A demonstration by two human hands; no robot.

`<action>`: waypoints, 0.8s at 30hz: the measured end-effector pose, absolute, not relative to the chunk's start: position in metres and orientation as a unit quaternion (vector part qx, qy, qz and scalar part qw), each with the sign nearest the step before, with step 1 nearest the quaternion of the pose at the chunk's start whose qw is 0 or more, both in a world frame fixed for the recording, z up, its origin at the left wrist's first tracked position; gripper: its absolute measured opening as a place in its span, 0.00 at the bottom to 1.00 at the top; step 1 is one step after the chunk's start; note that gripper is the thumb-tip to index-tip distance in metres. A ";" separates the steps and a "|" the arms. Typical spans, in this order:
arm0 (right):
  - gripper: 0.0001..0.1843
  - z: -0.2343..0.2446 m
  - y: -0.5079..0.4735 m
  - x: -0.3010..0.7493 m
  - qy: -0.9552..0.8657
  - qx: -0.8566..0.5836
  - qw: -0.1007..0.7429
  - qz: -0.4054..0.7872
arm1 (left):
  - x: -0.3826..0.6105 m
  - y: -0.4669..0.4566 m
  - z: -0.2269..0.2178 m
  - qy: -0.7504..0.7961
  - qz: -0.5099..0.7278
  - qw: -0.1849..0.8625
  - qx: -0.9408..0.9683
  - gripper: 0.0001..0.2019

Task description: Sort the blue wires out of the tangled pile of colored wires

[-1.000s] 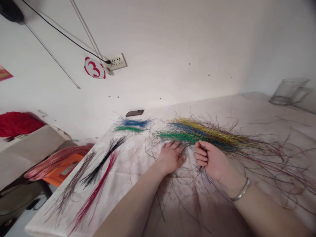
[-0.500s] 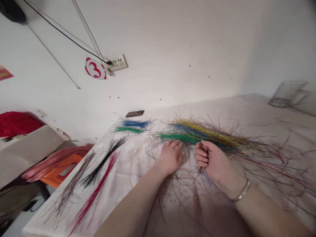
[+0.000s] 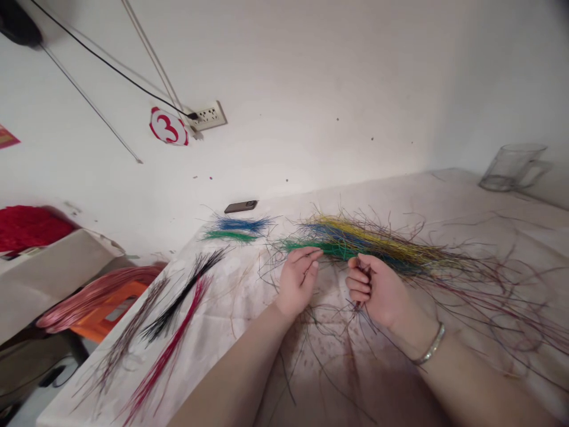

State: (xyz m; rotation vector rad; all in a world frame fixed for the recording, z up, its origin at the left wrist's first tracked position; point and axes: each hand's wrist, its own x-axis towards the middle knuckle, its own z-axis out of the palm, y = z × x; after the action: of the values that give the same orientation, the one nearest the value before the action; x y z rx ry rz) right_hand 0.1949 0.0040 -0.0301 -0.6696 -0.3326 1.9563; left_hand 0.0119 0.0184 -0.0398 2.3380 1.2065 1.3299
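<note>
Gripping: right hand [image 3: 376,290] curled shut on thin wires [image 3: 358,303]
Open: left hand [image 3: 297,283], fingers spread, empty
Spacing: hands apart, just beside each other
Bundle: multicoloured wire bundle [image 3: 355,244] on the sheet-covered tabletop [image 3: 466,196], just beyond both hands

Green, yellow and blue wires [image 3: 355,244] in one long bundle, thin dark red strands [image 3: 484,296] fanning rightward; separate black wires [image 3: 186,295] and crimson wires [image 3: 166,356]; white cloth [image 3: 222,314] blotched reddish-brown; red-ringed white number sign [image 3: 168,126].
</note>
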 end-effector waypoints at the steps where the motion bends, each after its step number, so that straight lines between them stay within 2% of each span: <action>1: 0.09 -0.030 0.004 0.195 -0.137 -0.278 0.501 0.808 | 0.012 0.018 -0.039 0.410 0.458 0.106 0.781 0.15; 14: 0.10 -0.030 0.004 0.196 -0.130 -0.268 0.500 0.813 | 0.006 0.028 -0.049 0.507 0.560 0.273 0.596 0.18; 24: 0.11 -0.027 0.003 0.195 -0.122 -0.272 0.497 0.815 | -0.011 0.046 -0.064 0.605 0.511 0.170 0.587 0.14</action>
State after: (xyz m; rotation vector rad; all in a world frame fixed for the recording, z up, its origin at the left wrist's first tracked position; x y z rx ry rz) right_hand 0.1954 0.0030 -0.0273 -0.6574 -0.2964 1.9726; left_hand -0.0108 0.0459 -0.0641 1.6667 1.7187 1.4512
